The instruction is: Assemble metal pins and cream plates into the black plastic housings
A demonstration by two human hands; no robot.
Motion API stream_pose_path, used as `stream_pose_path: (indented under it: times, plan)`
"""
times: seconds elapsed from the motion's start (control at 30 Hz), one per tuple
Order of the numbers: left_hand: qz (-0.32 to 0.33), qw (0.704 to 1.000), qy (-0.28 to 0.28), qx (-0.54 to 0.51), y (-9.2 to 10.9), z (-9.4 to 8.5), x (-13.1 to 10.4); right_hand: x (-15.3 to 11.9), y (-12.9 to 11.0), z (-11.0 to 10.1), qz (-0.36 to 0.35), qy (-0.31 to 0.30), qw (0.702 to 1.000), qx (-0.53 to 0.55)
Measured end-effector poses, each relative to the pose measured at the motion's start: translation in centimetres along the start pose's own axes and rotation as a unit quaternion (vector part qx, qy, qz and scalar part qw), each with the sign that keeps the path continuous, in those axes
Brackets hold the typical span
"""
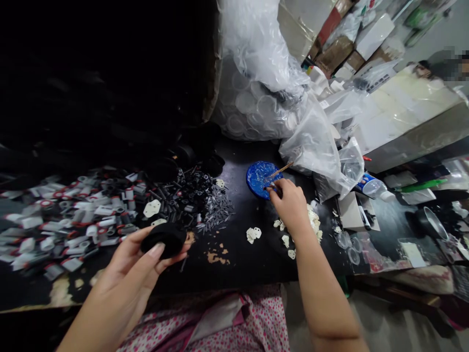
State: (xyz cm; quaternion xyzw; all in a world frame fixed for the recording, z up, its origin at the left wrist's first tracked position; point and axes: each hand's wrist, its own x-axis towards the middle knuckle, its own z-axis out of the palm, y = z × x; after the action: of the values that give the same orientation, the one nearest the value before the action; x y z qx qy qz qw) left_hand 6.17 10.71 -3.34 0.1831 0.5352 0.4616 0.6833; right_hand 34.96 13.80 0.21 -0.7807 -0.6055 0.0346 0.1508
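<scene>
My left hand (137,276) grips a black round part (164,239), thumb on its face and fingers around its edge. Over a blue lid-like dish (258,171) holding glossy translucent paste, my right hand (289,203) is pinched on a small dark piece (273,187) whose kind I cannot make out. A thin wooden stick (284,169) rests in the dish. Just below the dish lie flat cream-coloured plates with holes (253,234). More cream pieces (314,222) are partly hidden behind my right wrist.
Many grey and white cylindrical parts with red rings (76,215) cover the bench's left side. Beside them are small black parts (186,195) and grey pins (216,208). Clear plastic bags (252,98) of round lids stand behind. A bottle (373,187) and small white box (351,212) sit right.
</scene>
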Motion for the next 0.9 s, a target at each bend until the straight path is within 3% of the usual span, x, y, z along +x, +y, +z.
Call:
stream_pose_path:
  times: [0.1,0.17,0.3,0.4,0.53,0.73,0.8,0.9]
  plan:
    - [-0.005,1.000,0.000,-0.003,-0.3,0.0,-0.1,-1.1,-0.3,-0.5,0.018,0.017,0.997,0.070]
    - [0.002,1.000,-0.020,-0.016,-0.8,0.0,-0.1,-2.1,-1.1,-0.6,0.042,0.018,0.983,0.178]
    - [-0.024,0.995,-0.080,-0.048,-1.4,0.3,-0.8,-4.7,-4.3,0.1,0.093,-0.052,0.887,0.450]
    - [-0.080,0.985,-0.132,-0.074,-0.9,0.9,-1.4,-6.3,-6.9,0.5,0.097,-0.110,0.838,0.526]
    - [-0.117,0.976,-0.148,-0.103,-0.2,1.1,-1.9,-7.3,-9.2,0.0,0.062,-0.124,0.865,0.482]
    - [-0.129,0.972,-0.157,-0.122,-0.4,0.9,-1.9,-7.3,-9.9,-0.8,0.034,-0.114,0.892,0.437]
    - [-0.107,0.975,-0.163,-0.104,-0.7,0.8,-2.0,-7.3,-9.9,-0.7,0.028,-0.123,0.895,0.427]
    - [-0.019,0.989,-0.141,-0.034,-1.0,0.5,-2.2,-7.6,-10.0,-0.7,0.007,-0.137,0.906,0.400]
